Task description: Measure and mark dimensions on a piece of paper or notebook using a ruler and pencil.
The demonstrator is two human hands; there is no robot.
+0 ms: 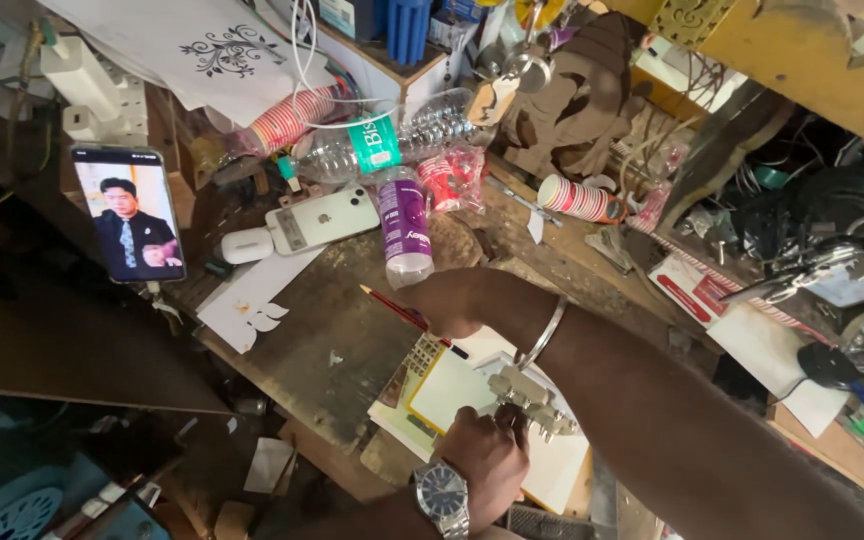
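My right hand [457, 303] reaches in from the right with a metal bangle on its wrist. It grips a red pencil [392, 307] whose tip points up and left over the dark wooden bench [322, 340]. My left hand [489, 458], with a wristwatch, comes up from the bottom edge. Its fingers close on a small silver metal fitting [537, 402] that rests on a white sheet [552, 465]. A pale yellow sheet [452, 385] lies between the two hands.
A phone [128, 212] playing a video stands propped at the left. A white phone [322, 218], a white mouse [245, 245], a purple-labelled bottle [405, 225], a clear bottle [392, 140] and striped paper cups [577, 198] crowd the back. Cables and tools fill the right side.
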